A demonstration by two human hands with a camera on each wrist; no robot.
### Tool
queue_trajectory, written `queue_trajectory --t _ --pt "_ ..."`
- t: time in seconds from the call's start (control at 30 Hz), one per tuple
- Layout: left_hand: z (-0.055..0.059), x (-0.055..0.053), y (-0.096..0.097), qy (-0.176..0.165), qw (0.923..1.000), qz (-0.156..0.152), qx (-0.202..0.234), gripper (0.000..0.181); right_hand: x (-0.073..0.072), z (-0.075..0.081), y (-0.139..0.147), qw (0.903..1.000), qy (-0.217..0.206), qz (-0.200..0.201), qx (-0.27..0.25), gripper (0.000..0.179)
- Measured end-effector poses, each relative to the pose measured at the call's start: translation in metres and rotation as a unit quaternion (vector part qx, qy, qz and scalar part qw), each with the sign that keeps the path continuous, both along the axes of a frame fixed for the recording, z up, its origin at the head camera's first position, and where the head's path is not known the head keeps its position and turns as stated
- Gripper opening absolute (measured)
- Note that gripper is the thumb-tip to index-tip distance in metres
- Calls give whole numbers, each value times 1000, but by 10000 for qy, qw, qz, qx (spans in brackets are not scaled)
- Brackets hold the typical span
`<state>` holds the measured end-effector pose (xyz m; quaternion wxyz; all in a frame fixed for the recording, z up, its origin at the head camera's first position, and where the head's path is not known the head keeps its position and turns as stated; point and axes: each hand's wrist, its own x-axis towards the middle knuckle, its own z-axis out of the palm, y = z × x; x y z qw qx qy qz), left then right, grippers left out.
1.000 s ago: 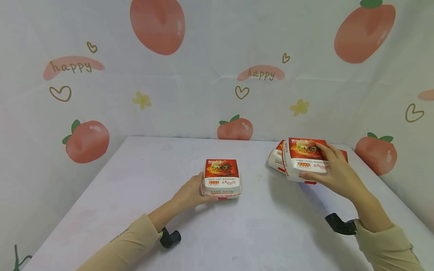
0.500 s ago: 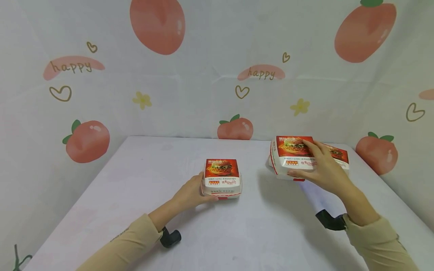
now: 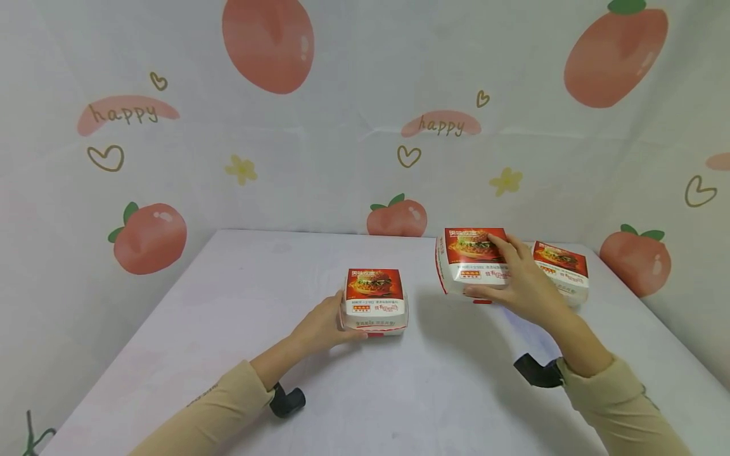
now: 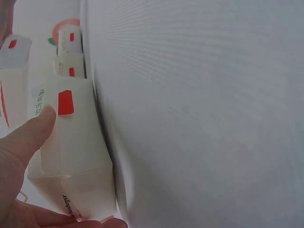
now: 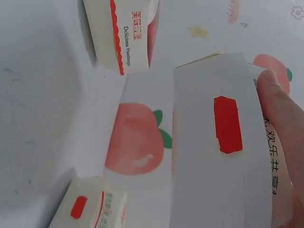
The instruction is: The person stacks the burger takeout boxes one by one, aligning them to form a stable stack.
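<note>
My left hand (image 3: 322,322) grips a red and white hamburger box (image 3: 373,303) on the table, thumb along its front; its burger picture faces up. In the left wrist view the thumb presses near the red tab of that box (image 4: 71,133). Farther right, my right hand (image 3: 527,285) holds a second hamburger box (image 3: 469,259) above the table, fingers over its top and thumb at its front. The right wrist view shows this box (image 5: 209,133) close up, with the thumb at its edge. Partly hidden behind the right hand is another hamburger box (image 3: 561,269).
In the left wrist view, two more boxes stand in a row past the gripped one: a nearer box (image 4: 71,64) and a farther box (image 4: 71,40). A white table (image 3: 399,399) meets a peach-printed curtain (image 3: 319,158) at the back. Each wrist carries a black camera mount (image 3: 288,400).
My right hand has carried its box leftward and slightly away from me, uncovering more of the box at the right. The left hand and its box have stayed in place.
</note>
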<state>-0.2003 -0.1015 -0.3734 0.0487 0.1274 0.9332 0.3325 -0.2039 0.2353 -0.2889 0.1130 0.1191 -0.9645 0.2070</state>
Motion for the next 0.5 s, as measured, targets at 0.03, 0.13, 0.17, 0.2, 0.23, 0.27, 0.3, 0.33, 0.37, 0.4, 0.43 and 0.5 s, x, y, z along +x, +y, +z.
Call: queue_trajectory --t 0.03,0.13,0.17,0.2,0.23,0.27,0.3,0.33,0.37,0.4,0.43,0.5 --pt "0 0 0 9 10000 -1 -3 100 0 0 -2 10000 16 21 -3 102" --pt "0 0 0 11 10000 9 -76 100 -2 -1 -7 9999 84 70 6 101" --pt "0 0 0 26 9999 1 -111 99 -2 -2 -8 9999 102 81 11 101" --pt "0 0 0 25 9999 2 -126 99 -2 -2 -10 9999 109 89 10 100" --pt "0 1 0 32 9999 1 -140 99 -3 -2 -11 9999 111 97 14 100" --pt "0 1 0 21 9999 4 -148 99 -3 -2 -12 9999 103 101 22 100" --pt "1 1 0 22 9999 3 -136 99 -4 -3 -14 9999 95 106 27 100" --pt "1 1 0 13 9999 2 -124 99 -3 -2 -16 9999 58 103 29 100" --pt "1 2 0 31 9999 -15 -125 98 -3 -2 -17 9999 21 99 31 100" --pt "2 2 0 20 9999 -14 -111 99 -3 -1 -19 9999 -13 94 35 100" --pt "2 2 1 33 9999 -20 -114 99 -2 -1 -21 9999 -39 80 49 101" --pt "2 3 1 78 9999 -48 -136 98 -2 0 -25 9999 -72 48 84 101"
